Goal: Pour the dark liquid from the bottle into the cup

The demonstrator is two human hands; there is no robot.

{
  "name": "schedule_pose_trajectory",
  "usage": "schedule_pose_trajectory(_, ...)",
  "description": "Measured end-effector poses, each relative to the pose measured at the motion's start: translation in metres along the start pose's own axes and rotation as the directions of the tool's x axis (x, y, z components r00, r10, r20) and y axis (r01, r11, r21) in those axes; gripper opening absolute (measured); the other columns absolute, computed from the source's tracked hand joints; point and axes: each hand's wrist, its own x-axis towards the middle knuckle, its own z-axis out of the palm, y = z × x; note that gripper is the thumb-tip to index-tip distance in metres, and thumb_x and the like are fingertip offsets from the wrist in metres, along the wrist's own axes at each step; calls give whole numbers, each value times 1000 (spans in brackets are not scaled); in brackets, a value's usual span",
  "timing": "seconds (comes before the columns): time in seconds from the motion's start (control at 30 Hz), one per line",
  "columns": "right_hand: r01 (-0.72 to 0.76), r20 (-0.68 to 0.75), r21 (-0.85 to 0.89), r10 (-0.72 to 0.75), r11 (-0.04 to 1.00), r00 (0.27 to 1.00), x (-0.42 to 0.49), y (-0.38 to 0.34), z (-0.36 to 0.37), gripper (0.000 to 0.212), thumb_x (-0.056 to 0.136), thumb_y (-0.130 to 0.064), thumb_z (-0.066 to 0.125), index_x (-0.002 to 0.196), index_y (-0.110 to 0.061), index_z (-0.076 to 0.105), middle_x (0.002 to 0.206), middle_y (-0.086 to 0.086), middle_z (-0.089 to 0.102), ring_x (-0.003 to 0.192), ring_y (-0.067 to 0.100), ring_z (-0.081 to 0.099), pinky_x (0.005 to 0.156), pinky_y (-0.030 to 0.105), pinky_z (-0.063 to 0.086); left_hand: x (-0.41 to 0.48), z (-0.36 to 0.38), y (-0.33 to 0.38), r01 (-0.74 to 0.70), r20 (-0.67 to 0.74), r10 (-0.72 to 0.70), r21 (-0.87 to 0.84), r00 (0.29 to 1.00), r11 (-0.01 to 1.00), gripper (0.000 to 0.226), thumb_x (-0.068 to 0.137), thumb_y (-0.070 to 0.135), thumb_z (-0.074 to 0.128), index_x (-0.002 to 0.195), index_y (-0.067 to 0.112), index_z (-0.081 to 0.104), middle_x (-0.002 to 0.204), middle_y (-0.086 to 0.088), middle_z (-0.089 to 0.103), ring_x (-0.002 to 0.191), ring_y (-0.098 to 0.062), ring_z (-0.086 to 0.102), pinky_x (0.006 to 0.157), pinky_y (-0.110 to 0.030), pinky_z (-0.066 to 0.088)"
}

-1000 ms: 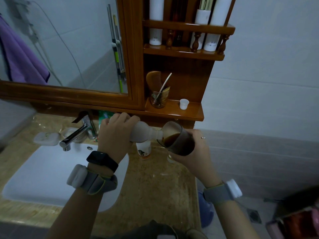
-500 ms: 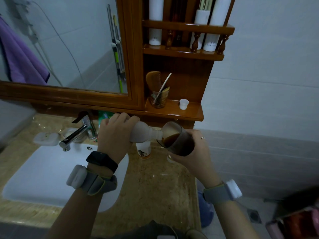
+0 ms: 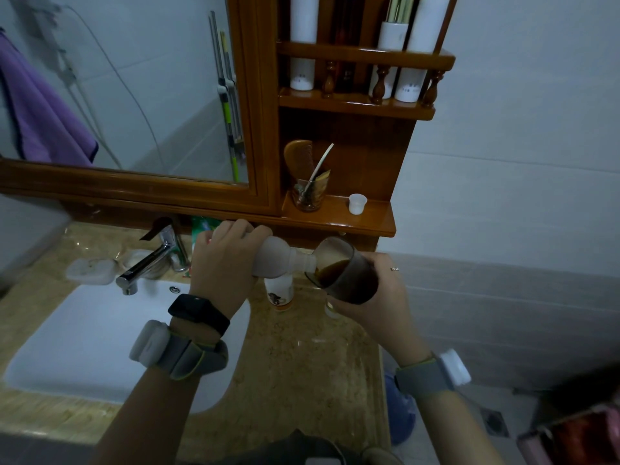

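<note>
**Surroundings.** Beige speckled stone counter (image 3: 302, 364), lower centre of the frame, with a white basin (image 3: 84, 337) set into it at lower left. One chrome tap (image 3: 147, 263) stands behind the basin, one pale soap dish (image 3: 89, 270) to its left. A wood-framed mirror (image 3: 134, 78) fills the upper left. Varnished wooden shelves, two tiers, upper centre.
- Upper shelf (image 3: 355, 105), railed with turned spindles: three white cylindrical tubes (image 3: 303, 41).
- Lower shelf (image 3: 339, 218): one clear glass tumbler (image 3: 307, 194) holding a comb-shaped wooden piece and a thin pale stick; one small white cap (image 3: 357, 203) beside it.
- One small white printed container (image 3: 280, 292) stands on the counter, partly hidden behind the pouring bottle.

**Task items, centre of frame, held above the counter.**
- Bottle (image 3: 285, 261): one, frosted pale plastic, rounded shoulder, tipped on its side with its neck at the cup's rim. The left hand covers its base end.
- Cup (image 3: 345, 273): one, smoky translucent, cylindrical, tilted toward the bottle. Dark liquid (image 3: 330, 268) pools inside it near the bottle's mouth.

**Hands.**
- Left hand (image 3: 221, 263): fingers wrapped over the bottle's body.
- Right hand (image 3: 379, 297): fingers curled round the cup from below and behind; how far they reach round the far side cannot be seen.
- Each wrist carries one grey strap; the left also bears a black watch (image 3: 198, 313).
</note>
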Motion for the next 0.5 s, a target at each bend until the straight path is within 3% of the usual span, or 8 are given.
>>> schedule_pose_trajectory(0.07, 48, -11, -96, -49, 994, 999, 0, -4, -1, 61, 63, -24, 85, 115, -15, 53, 114, 8, 60, 107, 18, 56, 90, 25, 42, 0, 0, 0, 1, 3, -1, 0, 1000, 1000, 44, 65, 10, 69, 106, 20, 59, 98, -9, 59, 92, -33, 53, 75, -45, 37)
schedule_pose_trajectory(0.2, 29, 30, -91, -26, 995, 999, 1, -6, -2, 58, 67, -22, 83, 116, -13, 53, 116, 8, 59, 108, 18, 54, 91, 25, 41, 0, -1, -1, 0, -3, 0, 1, 1000, 1000, 45, 64, 8, 70, 106, 19, 59, 98, -9, 60, 91, -33, 53, 75, -46, 38)
schedule_pose_trajectory(0.27, 33, 63, -155, -24, 987, 998, 3, -4, -1, 56, 71, -23, 80, 118, -10, 52, 116, 3, 56, 109, 16, 51, 90, 18, 40, 1, -1, 0, 0, 2, 0, 6, 1000, 1000, 44, 65, 8, 70, 106, 20, 59, 98, -9, 60, 92, -33, 53, 75, -46, 38)
schedule_pose_trajectory(0.33, 73, -19, -134, -76, 988, 997, 3, -5, 0, 59, 65, -29, 83, 114, -15, 53, 108, -8, 51, 101, 6, 49, 79, 6, 35, 1, -1, 0, 1, 5, -1, 10, 1000, 1000, 44, 66, 9, 70, 107, 20, 58, 99, -9, 60, 93, -33, 53, 76, -46, 38)
schedule_pose_trajectory(0.5, 103, -70, -126, -112, 987, 991, 2, -3, 0, 61, 59, -39, 82, 109, -28, 48, 103, -13, 51, 93, -3, 46, 70, -1, 34, 1, -2, 0, 7, -5, -7, 10, 1000, 1000, 39, 69, 11, 66, 106, 20, 59, 99, -9, 60, 94, -33, 53, 76, -45, 36)
